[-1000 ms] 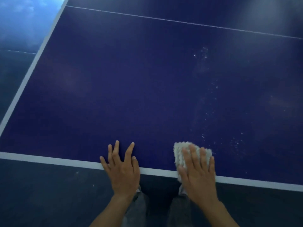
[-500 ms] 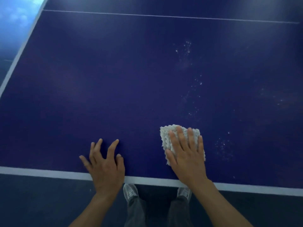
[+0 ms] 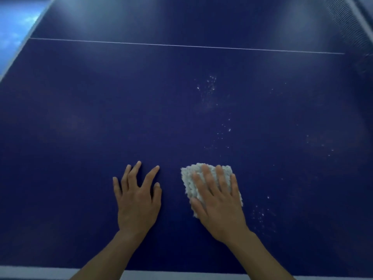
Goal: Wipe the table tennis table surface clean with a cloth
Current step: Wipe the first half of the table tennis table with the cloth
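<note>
We see the blue table tennis table (image 3: 101, 118) from above w/ both hands down on it. The cloth (image 3: 188, 179), white & nubby, folded into a small pad, lies flat on the playing surface a bit right of mid-view, well in from the near white edge stripe (image 3: 40, 272). The right hand (image 3: 220, 207) presses on top of it, palm down; its fingers (image 3: 220, 176) are straight & slightly apart, not curled round anything, tips reaching approx. the cloth's far edge. Cloth shows past the hand on the thumb side, at the far edge & a sliver on the little-finger side. The left hand (image 3: 137, 203) rests flat on bare table just beside the cloth, to its left, w/ a gap between them, no contact; its fingers (image 3: 150, 174) are spread wide & hold nothing. White specks (image 3: 210, 85) are scattered on the surface beyond the cloth, in a loose trail running toward it, w/ more just right of the right wrist. A thin white line (image 3: 181, 45) crosses the table farther off. The net (image 3: 351, 23) shows at the top right corner, blurred. Both forearms cross the near edge stripe at the bottom of the view. Top left, past the table's side stripe, we make out pale blue floor (image 3: 16, 17), no detail.
</note>
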